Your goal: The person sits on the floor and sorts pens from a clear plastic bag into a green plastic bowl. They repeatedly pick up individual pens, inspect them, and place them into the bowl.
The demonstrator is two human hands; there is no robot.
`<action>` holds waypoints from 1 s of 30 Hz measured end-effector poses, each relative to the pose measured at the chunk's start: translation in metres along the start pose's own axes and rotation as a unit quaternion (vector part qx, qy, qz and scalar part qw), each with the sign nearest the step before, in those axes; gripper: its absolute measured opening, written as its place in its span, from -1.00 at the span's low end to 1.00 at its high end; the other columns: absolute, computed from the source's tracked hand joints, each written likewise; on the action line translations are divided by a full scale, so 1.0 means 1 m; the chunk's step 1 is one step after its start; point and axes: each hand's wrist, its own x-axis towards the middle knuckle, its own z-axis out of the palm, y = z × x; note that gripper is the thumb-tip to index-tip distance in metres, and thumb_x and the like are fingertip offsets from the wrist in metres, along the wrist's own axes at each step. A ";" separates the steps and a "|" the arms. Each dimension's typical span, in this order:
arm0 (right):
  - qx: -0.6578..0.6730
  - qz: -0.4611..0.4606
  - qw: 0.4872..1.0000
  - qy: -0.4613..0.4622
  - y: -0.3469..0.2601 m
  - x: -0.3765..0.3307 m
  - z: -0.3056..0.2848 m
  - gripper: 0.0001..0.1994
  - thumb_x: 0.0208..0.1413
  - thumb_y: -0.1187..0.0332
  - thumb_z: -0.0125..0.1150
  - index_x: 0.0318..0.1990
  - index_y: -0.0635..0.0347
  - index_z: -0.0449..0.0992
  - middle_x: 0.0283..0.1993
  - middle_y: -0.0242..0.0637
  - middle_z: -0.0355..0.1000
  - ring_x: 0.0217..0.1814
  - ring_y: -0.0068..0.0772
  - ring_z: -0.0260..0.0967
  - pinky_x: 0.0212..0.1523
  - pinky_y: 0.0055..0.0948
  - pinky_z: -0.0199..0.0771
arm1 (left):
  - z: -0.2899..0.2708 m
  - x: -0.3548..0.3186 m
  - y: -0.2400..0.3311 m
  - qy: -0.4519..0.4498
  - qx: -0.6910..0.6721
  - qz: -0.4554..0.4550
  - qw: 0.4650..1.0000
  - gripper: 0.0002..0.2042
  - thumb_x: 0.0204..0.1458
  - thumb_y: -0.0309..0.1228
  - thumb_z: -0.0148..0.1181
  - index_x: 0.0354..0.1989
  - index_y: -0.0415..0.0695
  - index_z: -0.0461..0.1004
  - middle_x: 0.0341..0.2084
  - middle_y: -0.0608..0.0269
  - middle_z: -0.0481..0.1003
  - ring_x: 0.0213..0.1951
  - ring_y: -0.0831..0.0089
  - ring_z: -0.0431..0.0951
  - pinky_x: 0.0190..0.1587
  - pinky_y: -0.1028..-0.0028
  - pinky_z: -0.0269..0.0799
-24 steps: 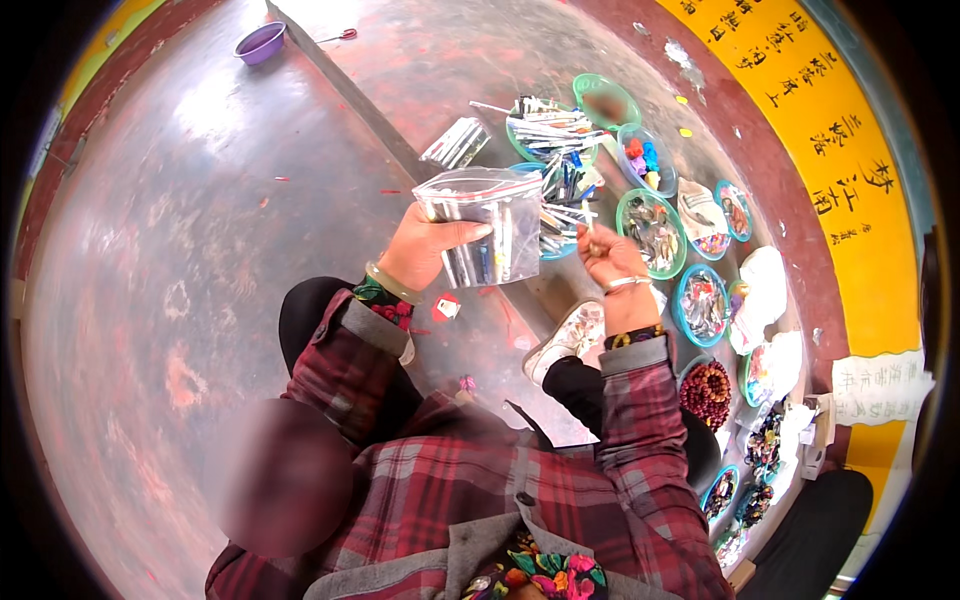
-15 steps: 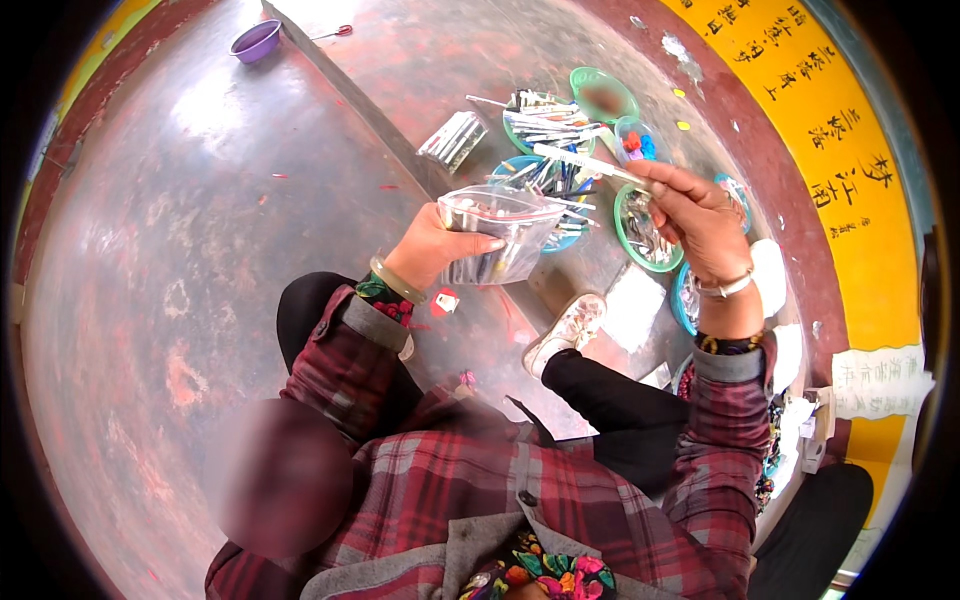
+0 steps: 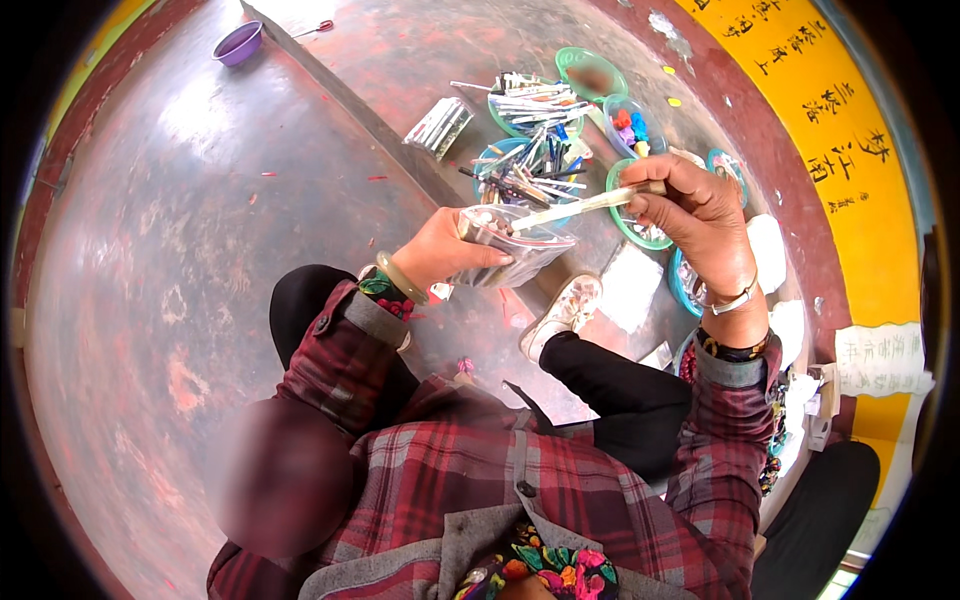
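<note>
My left hand [image 3: 440,248] grips a clear zip bag [image 3: 535,265] by its side, thumb pressed on the front; pen-like pieces show inside. The bag's mouth faces up and to the right. Between the thumb and fingers of my right hand [image 3: 705,225] is a slim white pen [image 3: 575,210]. It slants down to the left, its far end at the bag's mouth. Just beyond the bag, a blue basket [image 3: 487,158] holds many loose pens, and a green basket [image 3: 497,118] behind it holds more white ones.
A clear bundle of pens [image 3: 438,127] lies left of the baskets. Farther right are a green bowl [image 3: 592,74], a tub with colourful pieces [image 3: 630,122] and a white sheet [image 3: 634,290]. A purple basin [image 3: 237,43] stands far left. Another person's black-clad knee [image 3: 825,510] is lower right.
My right hand has brought the pen lower and its far end to the bag's mouth. The bag has tipped toward the pen. The view has shifted slightly.
</note>
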 end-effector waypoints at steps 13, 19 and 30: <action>-0.096 -0.043 0.994 -0.026 -0.010 0.000 -0.006 -0.79 -0.04 0.66 0.14 -0.20 0.31 0.51 -0.32 -0.40 0.40 -0.35 -0.64 0.32 -0.32 -0.68 0.33 | -0.001 -0.003 0.004 0.009 0.037 -0.022 0.999 -0.72 -0.18 -0.61 0.29 -0.23 -0.26 0.45 -0.37 0.35 0.50 -0.33 0.65 0.45 -0.22 0.56 0.39; -0.154 -0.074 0.985 -0.029 -0.020 -0.004 -0.012 -0.79 -0.05 0.66 0.13 -0.21 0.31 0.51 -0.33 -0.37 0.40 -0.38 -0.62 0.30 -0.35 -0.65 0.32 | -0.002 -0.003 0.003 -0.012 0.030 -0.041 0.999 -0.72 -0.17 -0.60 0.28 -0.22 -0.25 0.45 -0.37 0.36 0.50 -0.32 0.66 0.44 -0.23 0.58 0.38; -0.100 -0.021 0.992 -0.078 -0.010 -0.001 0.000 -0.81 -0.03 0.65 0.13 -0.22 0.33 0.50 -0.34 -0.40 0.40 -0.38 -0.66 0.29 -0.36 -0.67 0.30 | -0.005 0.000 -0.009 -0.052 0.063 -0.051 0.995 -0.74 -0.15 -0.58 0.28 -0.22 -0.25 0.47 -0.34 0.38 0.50 -0.30 0.66 0.43 -0.21 0.59 0.37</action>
